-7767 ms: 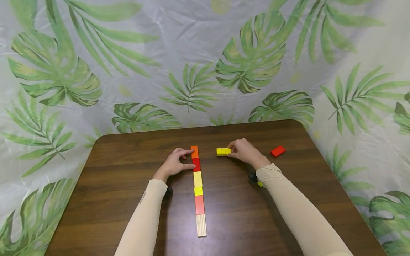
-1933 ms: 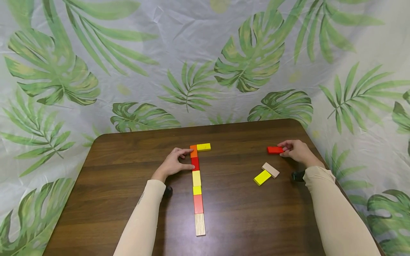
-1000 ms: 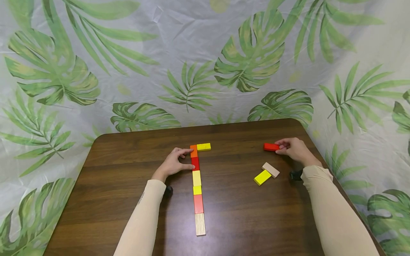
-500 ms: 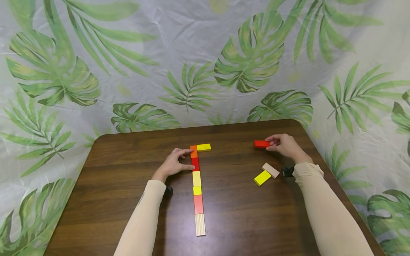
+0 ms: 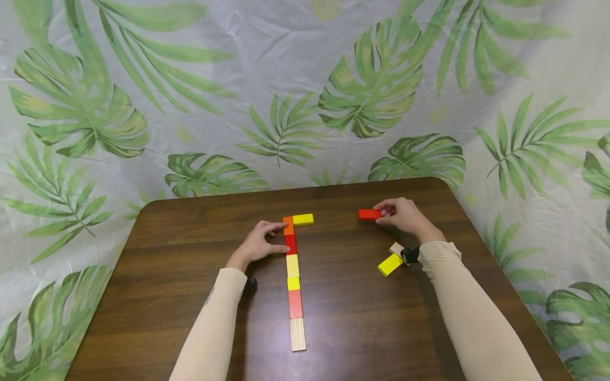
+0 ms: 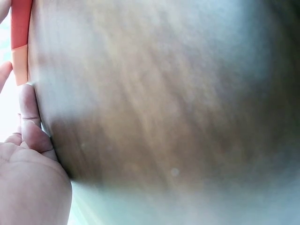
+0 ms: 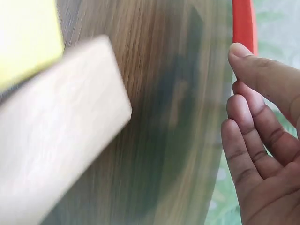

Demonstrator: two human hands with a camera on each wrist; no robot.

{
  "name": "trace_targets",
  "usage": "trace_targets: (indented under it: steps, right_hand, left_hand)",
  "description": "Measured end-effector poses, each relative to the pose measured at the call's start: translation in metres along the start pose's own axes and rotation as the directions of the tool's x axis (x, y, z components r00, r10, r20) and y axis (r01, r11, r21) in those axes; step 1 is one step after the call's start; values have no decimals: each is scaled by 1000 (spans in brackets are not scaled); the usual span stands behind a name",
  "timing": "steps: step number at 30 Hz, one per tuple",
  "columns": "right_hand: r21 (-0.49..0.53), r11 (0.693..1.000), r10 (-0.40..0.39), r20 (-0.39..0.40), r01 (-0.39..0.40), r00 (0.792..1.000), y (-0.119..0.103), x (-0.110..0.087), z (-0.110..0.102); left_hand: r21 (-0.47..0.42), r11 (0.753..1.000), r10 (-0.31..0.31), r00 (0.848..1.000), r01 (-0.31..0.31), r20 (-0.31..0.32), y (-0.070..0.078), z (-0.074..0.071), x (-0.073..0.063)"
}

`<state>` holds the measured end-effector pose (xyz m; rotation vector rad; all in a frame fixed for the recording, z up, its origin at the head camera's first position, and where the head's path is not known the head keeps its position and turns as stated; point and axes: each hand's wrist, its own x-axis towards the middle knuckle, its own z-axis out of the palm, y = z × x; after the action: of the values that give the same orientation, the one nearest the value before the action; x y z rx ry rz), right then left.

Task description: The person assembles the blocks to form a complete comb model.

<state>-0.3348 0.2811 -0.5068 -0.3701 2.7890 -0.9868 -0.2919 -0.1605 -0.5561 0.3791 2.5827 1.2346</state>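
In the head view my right hand pinches a red block by its right end, between thumb and fingertips. The right wrist view shows the thumb on the red block, the other fingers loosely bent. My left hand rests at the top of a line of blocks. Its index finger touches the orange block and its thumb the dark red block. A yellow block extends rightward from the orange one.
Below the dark red block run a cream block, a small yellow block, a light red block and a striped wooden block. Another yellow block and a plain wooden block lie under my right wrist.
The yellow block now sits beside the orange one. My right hand has taken hold of the red block and carried it left from the table's right side. My left hand stays put.
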Motion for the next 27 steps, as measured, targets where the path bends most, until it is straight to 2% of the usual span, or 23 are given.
trace_targets:
  steps: [9,18,27]
  right_hand:
    - [27,999,-36,40,35,999,-22,12,20]
    - [98,994,-55,71,48,996,-43,18,43]
    - [106,991,-92,98,82,991,-64,23,65]
  left_hand:
    - [-12,1000,5,1000,-5,-4,1,0,0]
    - [-5,1000,6,1000,-6,-9,0,0,-1]
    - [-6,1000,-1,1000,1,-6,2,-1,-2]
